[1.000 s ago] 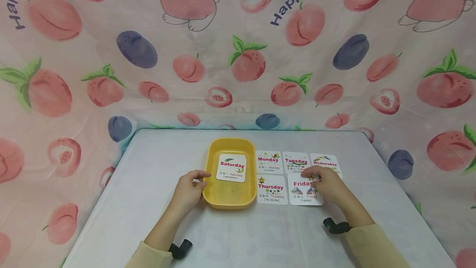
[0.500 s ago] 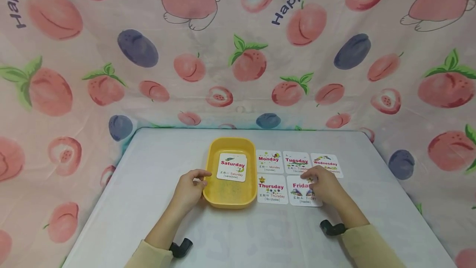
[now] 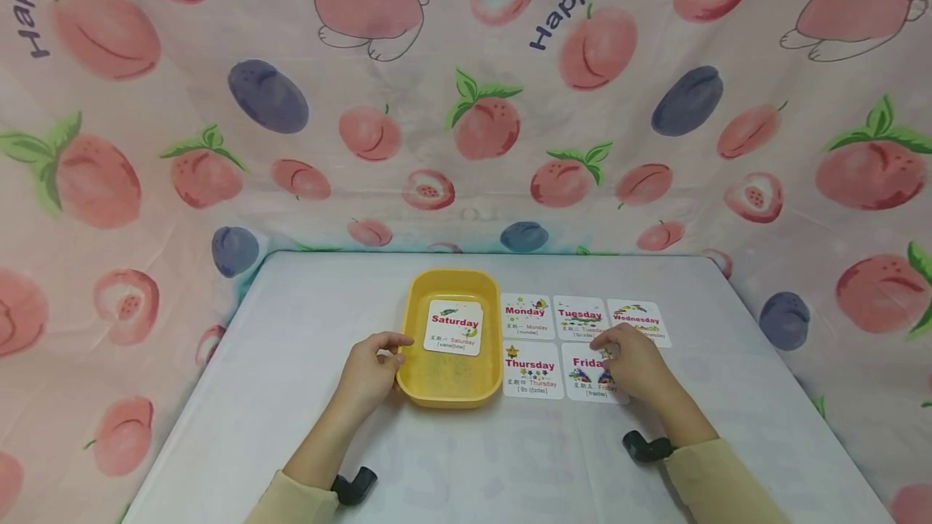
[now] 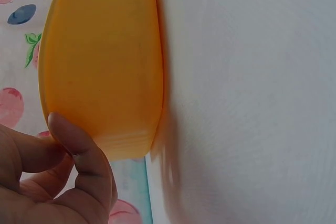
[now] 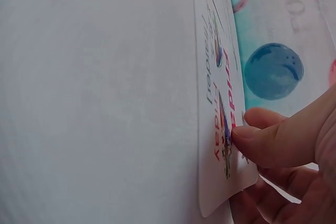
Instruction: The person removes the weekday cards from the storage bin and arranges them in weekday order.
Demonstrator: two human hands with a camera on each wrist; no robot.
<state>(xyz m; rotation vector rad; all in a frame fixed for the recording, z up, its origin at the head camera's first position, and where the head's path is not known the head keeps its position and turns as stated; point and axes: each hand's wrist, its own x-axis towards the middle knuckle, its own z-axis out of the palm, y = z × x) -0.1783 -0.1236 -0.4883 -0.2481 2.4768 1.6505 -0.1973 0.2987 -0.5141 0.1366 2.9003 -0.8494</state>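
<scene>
A yellow plastic tray (image 3: 451,382) stands on the white table, with a Saturday card (image 3: 453,327) lying inside. At its left rim my left hand (image 3: 371,366) pinches the edge; in the left wrist view the thumb (image 4: 73,135) presses on the outer wall. To the right, my right hand (image 3: 641,362) holds a white Friday card (image 3: 593,382) by its right side and covers part of its print. The right wrist view has the thumb (image 5: 257,140) on the card's face, with other fingers around its edge. That card lies flat alongside the Thursday card (image 3: 531,382).
Above the lower two cards runs a row with Monday (image 3: 527,322), Tuesday (image 3: 579,330) and Wednesday (image 3: 637,314) cards. Behind the table (image 3: 510,459) hangs a peach-print cloth (image 3: 408,225). Dark curved pieces stick out at both wrists.
My right hand has shifted slightly left, and the Friday card has settled down, lined up next to Thursday. My left hand and the tray have stayed in place.
</scene>
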